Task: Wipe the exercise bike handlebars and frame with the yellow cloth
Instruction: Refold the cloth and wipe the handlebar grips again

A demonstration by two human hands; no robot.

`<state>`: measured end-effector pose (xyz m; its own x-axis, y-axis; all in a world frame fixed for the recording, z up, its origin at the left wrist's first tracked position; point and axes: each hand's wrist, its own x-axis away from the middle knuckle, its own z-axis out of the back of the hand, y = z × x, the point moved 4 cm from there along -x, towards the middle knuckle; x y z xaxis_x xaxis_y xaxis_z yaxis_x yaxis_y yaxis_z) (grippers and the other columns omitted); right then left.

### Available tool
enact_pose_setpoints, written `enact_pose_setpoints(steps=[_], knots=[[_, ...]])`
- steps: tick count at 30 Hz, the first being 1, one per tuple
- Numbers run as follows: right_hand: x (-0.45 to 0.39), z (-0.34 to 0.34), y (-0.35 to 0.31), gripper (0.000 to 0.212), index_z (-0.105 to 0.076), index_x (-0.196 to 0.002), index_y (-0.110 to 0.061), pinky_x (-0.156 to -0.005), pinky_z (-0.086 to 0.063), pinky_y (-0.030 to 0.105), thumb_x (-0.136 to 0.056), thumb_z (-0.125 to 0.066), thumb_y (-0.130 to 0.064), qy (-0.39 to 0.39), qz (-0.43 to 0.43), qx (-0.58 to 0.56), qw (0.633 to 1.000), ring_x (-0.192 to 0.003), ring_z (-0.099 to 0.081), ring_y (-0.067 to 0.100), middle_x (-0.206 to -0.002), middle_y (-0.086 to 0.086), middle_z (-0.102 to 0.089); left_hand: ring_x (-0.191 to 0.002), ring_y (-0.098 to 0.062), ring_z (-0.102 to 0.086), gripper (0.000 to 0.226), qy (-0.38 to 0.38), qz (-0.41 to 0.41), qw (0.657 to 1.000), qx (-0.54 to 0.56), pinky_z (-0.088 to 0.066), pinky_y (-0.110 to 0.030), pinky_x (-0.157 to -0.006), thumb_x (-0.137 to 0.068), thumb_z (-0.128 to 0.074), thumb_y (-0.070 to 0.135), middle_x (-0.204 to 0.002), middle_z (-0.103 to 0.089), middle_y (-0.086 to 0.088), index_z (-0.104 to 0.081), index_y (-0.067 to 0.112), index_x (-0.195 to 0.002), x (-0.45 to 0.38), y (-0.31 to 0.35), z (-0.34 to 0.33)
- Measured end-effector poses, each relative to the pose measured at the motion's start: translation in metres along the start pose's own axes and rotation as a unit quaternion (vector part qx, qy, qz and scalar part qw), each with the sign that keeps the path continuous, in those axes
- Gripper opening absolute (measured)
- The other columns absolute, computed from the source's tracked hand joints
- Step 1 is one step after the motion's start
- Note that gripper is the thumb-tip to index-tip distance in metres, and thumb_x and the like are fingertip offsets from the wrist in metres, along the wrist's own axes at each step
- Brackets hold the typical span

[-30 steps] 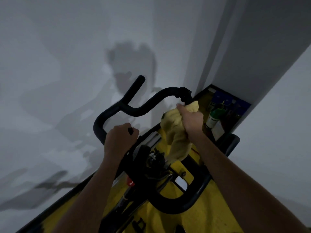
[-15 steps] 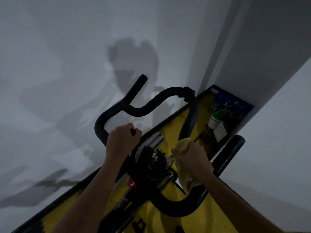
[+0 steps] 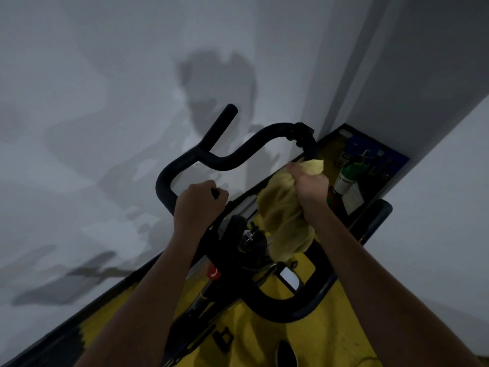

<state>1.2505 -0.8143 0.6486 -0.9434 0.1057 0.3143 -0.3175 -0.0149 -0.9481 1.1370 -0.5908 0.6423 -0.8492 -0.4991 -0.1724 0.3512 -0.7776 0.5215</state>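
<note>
Right hand has slid the yellow cloth back up the right bar — grip bunched tight round it (left hand fisted on the handlebars) — so it's mid-scrub, frame untouched.

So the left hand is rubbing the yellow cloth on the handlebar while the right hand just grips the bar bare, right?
Not quite: the hands are swapped. In the head view the right hand rubs the yellow cloth on the handlebar, while the left hand grips the bar bare.

handlebars: matt black, foam-like | yellow cloth: soft, crumpled fabric
</note>
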Motion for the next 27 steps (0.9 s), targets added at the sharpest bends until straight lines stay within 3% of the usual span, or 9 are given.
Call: enact_pose_setpoints(steps=[3,5,7,10,12,17,21,23,27], knots=[[0.019,0.014,0.02,0.041,-0.058,-0.096,-0.015,-0.08,-0.06,0.044,-0.081,-0.075,-0.05,-0.035,-0.01,0.124,0.992,-0.086,-0.068,0.025,-0.094,0.005,-0.067,-0.05,-0.019,-0.052,0.033,-0.003,-0.008,1.0,-0.019,-0.033,-0.025,-0.048,-0.092,-0.053,0.036,-0.054,-0.05,0.001,-0.047,0.017,-0.066,0.002,0.002,0.0],[0.037,0.022,0.032,0.036,-0.057,-0.093,-0.016,-0.069,-0.058,0.035,-0.086,-0.07,-0.048,-0.075,0.015,0.241,0.968,-0.081,-0.066,0.02,-0.089,0.003,-0.065,-0.053,-0.022,-0.054,0.032,-0.002,-0.012,1.0,-0.02,-0.037,-0.027,-0.052,-0.092,-0.052,0.037,-0.057,-0.053,-0.001,-0.05,0.015,-0.07,0.002,0.002,0.0],[0.052,0.03,0.04,0.032,-0.056,-0.085,-0.017,-0.055,-0.049,0.027,-0.09,-0.066,-0.047,-0.101,0.068,0.375,0.919,-0.071,-0.063,0.014,-0.081,-0.001,-0.063,-0.055,-0.022,-0.055,0.032,-0.001,-0.017,1.0,-0.02,-0.038,-0.028,-0.053,-0.093,-0.052,0.038,-0.059,-0.054,-0.001,-0.051,0.014,-0.072,0.002,0.002,0.0],[0.064,0.041,0.049,0.033,-0.054,-0.083,-0.015,-0.052,-0.046,0.027,-0.091,-0.061,-0.046,-0.084,0.153,0.555,0.814,-0.065,-0.061,0.016,-0.074,-0.003,-0.06,-0.054,-0.022,-0.054,0.033,-0.003,-0.026,0.999,-0.02,-0.036,-0.028,-0.052,-0.093,-0.053,0.038,-0.058,-0.053,-0.001,-0.049,0.014,-0.071,0.001,0.001,-0.001],[0.065,0.045,0.053,0.028,-0.05,-0.084,-0.019,-0.053,-0.046,0.028,-0.09,-0.062,-0.043,-0.077,0.172,0.576,0.796,-0.065,-0.058,0.015,-0.073,-0.004,-0.057,-0.053,-0.022,-0.054,0.034,-0.004,-0.027,0.999,-0.019,-0.036,-0.028,-0.051,-0.093,-0.053,0.038,-0.057,-0.052,-0.001,-0.048,0.014,-0.069,0.0,-0.001,-0.002],[0.049,0.026,0.033,0.023,-0.057,-0.071,-0.024,-0.047,-0.047,0.019,-0.084,-0.075,-0.032,-0.114,0.11,0.42,0.893,-0.063,-0.062,0.007,-0.068,-0.009,-0.062,-0.048,-0.016,-0.051,0.034,0.001,-0.023,0.999,-0.029,-0.033,-0.025,-0.048,-0.093,-0.053,0.037,-0.053,-0.052,0.001,-0.049,0.016,-0.067,-0.005,-0.003,-0.002],[0.018,0.002,0.023,0.032,-0.063,-0.101,-0.009,-0.06,-0.053,0.024,-0.08,-0.079,-0.029,-0.041,-0.049,0.119,0.991,-0.071,-0.061,0.012,-0.082,-0.002,-0.061,-0.043,-0.015,-0.047,0.04,0.0,-0.02,1.0,-0.019,-0.029,-0.023,-0.045,-0.091,-0.055,0.033,-0.049,-0.047,0.002,-0.038,0.021,-0.058,-0.008,-0.003,-0.003],[0.008,-0.005,0.011,0.049,-0.057,-0.111,-0.01,-0.064,-0.051,0.024,-0.076,-0.081,-0.034,0.022,-0.057,0.004,0.998,-0.078,-0.059,0.012,-0.091,-0.002,-0.059,-0.045,-0.015,-0.05,0.037,-0.002,-0.015,1.0,-0.014,-0.031,-0.023,-0.046,-0.091,-0.056,0.034,-0.05,-0.05,0.002,-0.042,0.021,-0.059,-0.007,-0.004,-0.003],[0.001,-0.004,-0.014,0.045,-0.052,-0.108,-0.021,-0.056,-0.04,0.02,-0.079,-0.083,-0.036,0.043,0.006,-0.065,0.997,-0.08,-0.057,0.01,-0.09,-0.007,-0.056,-0.044,-0.015,-0.05,0.038,-0.001,-0.013,1.0,-0.003,-0.03,-0.022,-0.046,-0.091,-0.056,0.034,-0.049,-0.048,0.003,-0.041,0.022,-0.058,-0.005,-0.004,-0.003]])
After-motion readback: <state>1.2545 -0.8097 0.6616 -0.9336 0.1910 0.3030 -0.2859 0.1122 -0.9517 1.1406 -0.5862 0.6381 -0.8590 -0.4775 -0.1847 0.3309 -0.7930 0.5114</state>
